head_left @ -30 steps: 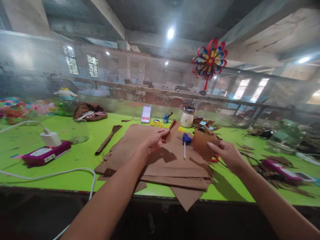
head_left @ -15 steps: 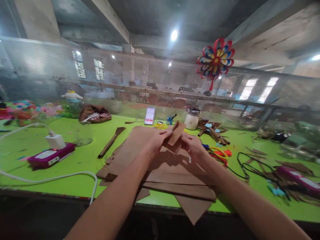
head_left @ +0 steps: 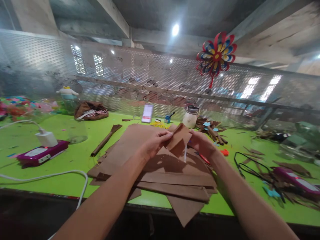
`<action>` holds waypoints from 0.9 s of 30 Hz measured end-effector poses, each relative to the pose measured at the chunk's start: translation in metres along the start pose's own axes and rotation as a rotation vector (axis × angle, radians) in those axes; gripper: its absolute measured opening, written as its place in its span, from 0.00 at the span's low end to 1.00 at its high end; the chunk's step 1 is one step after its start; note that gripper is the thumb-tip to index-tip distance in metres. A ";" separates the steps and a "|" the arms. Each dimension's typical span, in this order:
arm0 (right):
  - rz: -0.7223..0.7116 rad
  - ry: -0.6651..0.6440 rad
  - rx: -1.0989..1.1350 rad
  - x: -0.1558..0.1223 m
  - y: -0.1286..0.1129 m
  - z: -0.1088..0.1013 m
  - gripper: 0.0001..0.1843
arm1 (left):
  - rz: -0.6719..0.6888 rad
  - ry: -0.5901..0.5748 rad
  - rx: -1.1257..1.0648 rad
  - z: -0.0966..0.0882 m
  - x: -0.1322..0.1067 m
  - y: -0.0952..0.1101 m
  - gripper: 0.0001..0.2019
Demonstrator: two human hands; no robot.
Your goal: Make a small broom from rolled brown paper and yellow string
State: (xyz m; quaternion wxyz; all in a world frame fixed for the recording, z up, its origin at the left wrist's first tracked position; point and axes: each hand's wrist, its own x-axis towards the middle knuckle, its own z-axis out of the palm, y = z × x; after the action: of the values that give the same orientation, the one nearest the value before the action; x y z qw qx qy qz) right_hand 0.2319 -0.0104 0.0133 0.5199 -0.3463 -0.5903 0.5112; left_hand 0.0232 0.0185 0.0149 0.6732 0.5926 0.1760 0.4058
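A small folded piece of brown paper is up off the pile, between both hands. My left hand pinches its left edge with thumb and fingertips. At its right edge my right hand is closed, thumb near the corner; its other fingers are partly hidden. A thin white stick points down just below the paper beside my right hand; what holds it cannot be made out. Beneath both hands lies a pile of large brown paper sheets, with one pointed corner hanging over the table's front edge.
On the green table a rolled brown paper stalk lies left. A purple power strip with a white charger and cable is further left. Behind stand a phone, blue bottle and white jar. Black cable loops right.
The folded paper has turned, so a broader face of it shows. My right hand has shifted slightly right, and the white stick is more visible. The whole view has moved a little.
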 end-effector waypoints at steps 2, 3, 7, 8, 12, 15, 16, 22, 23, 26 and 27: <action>0.003 -0.030 0.018 -0.002 0.002 0.008 0.21 | -0.004 0.024 -0.007 -0.002 -0.001 0.002 0.09; 0.008 -0.033 0.014 -0.003 0.001 0.012 0.22 | -0.027 0.002 0.025 -0.002 -0.002 0.003 0.10; 0.105 -0.003 -0.008 -0.008 -0.009 0.014 0.26 | -0.081 -0.178 0.238 0.002 -0.009 0.008 0.11; 0.125 -0.011 -0.019 -0.008 -0.010 0.013 0.25 | -0.084 -0.217 0.287 0.003 -0.011 0.009 0.11; 0.178 -0.117 -0.097 -0.008 -0.003 0.011 0.18 | -0.124 -0.342 0.427 0.009 -0.014 0.010 0.13; 0.170 -0.115 -0.140 -0.007 0.004 0.016 0.14 | -0.129 -0.346 0.472 0.009 -0.012 0.008 0.13; 0.142 -0.073 -0.156 -0.007 0.005 0.017 0.13 | -0.122 -0.321 0.473 0.007 -0.011 0.007 0.13; -0.053 0.222 -0.120 -0.001 0.005 0.015 0.10 | -0.064 -0.064 0.154 -0.007 -0.002 0.007 0.06; -0.073 0.259 -0.102 0.001 0.006 0.014 0.11 | -0.052 -0.019 0.049 -0.008 -0.001 0.007 0.06; -0.122 0.347 -0.092 0.005 0.011 0.014 0.12 | -0.058 0.028 -0.161 -0.009 0.002 0.004 0.07; -0.133 0.369 -0.100 0.007 0.013 0.014 0.12 | -0.077 0.014 -0.188 -0.008 0.003 0.002 0.08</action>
State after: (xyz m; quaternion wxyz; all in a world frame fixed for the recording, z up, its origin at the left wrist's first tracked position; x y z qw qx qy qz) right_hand 0.2150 -0.0046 0.0030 0.6338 -0.4198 -0.5314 0.3737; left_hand 0.0182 0.0259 0.0158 0.7396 0.5168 0.1646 0.3987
